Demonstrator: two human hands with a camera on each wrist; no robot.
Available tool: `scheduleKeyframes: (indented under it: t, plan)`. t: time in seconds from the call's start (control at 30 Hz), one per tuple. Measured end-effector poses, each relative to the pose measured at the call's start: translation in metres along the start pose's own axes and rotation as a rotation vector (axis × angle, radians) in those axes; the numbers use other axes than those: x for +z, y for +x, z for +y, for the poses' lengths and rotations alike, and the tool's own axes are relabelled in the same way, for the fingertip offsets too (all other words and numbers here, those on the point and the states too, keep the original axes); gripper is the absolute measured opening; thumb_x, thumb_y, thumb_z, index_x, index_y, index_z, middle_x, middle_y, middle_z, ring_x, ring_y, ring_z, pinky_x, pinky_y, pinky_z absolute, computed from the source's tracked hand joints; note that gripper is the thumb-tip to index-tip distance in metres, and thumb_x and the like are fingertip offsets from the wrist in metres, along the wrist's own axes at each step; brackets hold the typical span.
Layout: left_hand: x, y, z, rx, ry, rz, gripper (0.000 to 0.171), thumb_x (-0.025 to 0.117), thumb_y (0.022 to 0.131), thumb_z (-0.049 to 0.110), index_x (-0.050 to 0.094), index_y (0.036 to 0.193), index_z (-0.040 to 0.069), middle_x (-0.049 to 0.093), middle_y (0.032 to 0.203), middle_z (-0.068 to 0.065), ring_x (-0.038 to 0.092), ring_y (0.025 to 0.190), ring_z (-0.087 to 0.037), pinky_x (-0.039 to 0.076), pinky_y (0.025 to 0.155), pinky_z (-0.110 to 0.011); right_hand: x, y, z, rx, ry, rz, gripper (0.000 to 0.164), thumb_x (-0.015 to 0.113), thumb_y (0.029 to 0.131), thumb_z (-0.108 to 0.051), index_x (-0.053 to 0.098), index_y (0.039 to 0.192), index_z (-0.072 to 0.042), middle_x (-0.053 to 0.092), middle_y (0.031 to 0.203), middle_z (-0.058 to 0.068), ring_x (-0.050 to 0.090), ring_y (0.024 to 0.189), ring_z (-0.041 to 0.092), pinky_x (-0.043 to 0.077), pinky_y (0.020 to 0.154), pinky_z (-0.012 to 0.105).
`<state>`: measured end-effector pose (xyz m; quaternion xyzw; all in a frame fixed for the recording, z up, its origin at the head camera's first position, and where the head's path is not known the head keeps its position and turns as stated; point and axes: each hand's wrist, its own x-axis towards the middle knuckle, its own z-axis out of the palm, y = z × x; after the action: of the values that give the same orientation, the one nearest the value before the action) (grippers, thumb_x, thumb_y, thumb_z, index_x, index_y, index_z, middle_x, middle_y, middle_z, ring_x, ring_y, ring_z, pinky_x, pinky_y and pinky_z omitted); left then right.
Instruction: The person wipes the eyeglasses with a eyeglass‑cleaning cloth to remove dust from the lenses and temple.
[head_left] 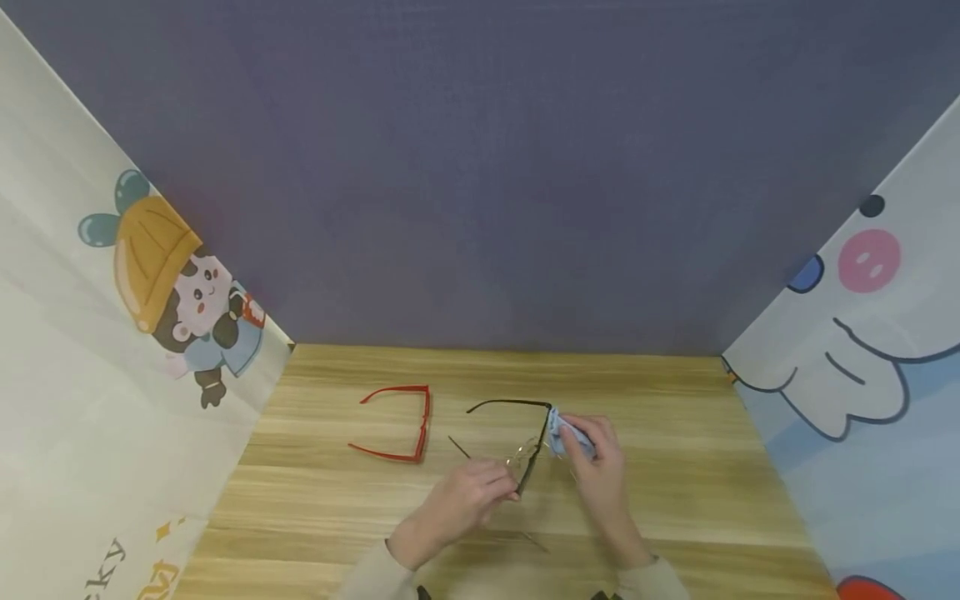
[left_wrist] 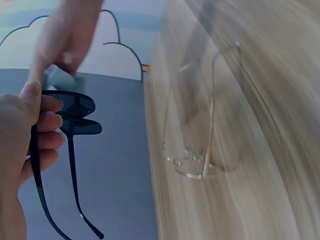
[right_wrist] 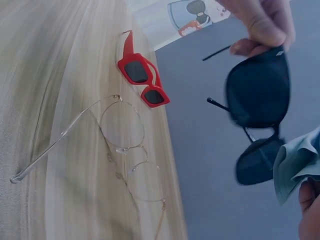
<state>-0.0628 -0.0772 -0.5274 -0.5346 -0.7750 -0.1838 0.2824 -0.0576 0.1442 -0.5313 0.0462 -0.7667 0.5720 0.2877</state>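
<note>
My left hand point(head_left: 474, 493) pinches a pair of black sunglasses point(right_wrist: 257, 95) at one end of the front frame, fingers and thumb by the hinge. Their temples are unfolded and point left in the head view; the dark lenses show in the right wrist view. In my right hand point(head_left: 606, 471) is a bunched light-blue cloth point(right_wrist: 299, 165), gripped against the sunglasses' other lens. Below the sunglasses, wire-rimmed glasses point(left_wrist: 192, 175) with clear lenses rest on the wooden table point(head_left: 660, 392), temples unfolded.
Red sunglasses point(head_left: 424, 425) with dark lenses lie on the table to the left, temples spread. A grey-blue panel point(head_left: 495, 208) stands along the back edge. Cartoon-printed sheets hang at the left point(head_left: 67, 333) and right point(head_left: 885, 417).
</note>
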Motion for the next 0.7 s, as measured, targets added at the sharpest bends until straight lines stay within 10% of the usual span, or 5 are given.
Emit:
scheduleKeyframes:
  t: [0.43,0.7]
  plan:
    - [-0.003,-0.008,-0.012,0.149,0.301,-0.211,0.011,0.075,0.089,0.033,0.074,0.092,0.022,0.074,0.096,0.011,0.066,0.091,-0.003,0.053,0.085,-0.017,0.014,-0.006,-0.012,-0.381,-0.218,-0.272,0.03,0.081,0.084,0.0,0.076,0.112,-0.011,0.068,0.11,0.004,0.068,0.094,0.019,0.062,0.076,0.028]
    - [-0.011,-0.001,-0.018,0.278,0.484,-0.231,0.017,0.067,0.094,0.033,0.076,0.105,0.024,0.074,0.108,0.011,0.065,0.108,-0.006,0.052,0.099,-0.022,0.022,-0.006,-0.011,-0.552,-0.267,-0.405,0.026,0.08,0.082,-0.002,0.074,0.107,-0.003,0.067,0.104,0.004,0.065,0.089,0.015,0.055,0.08,0.013]
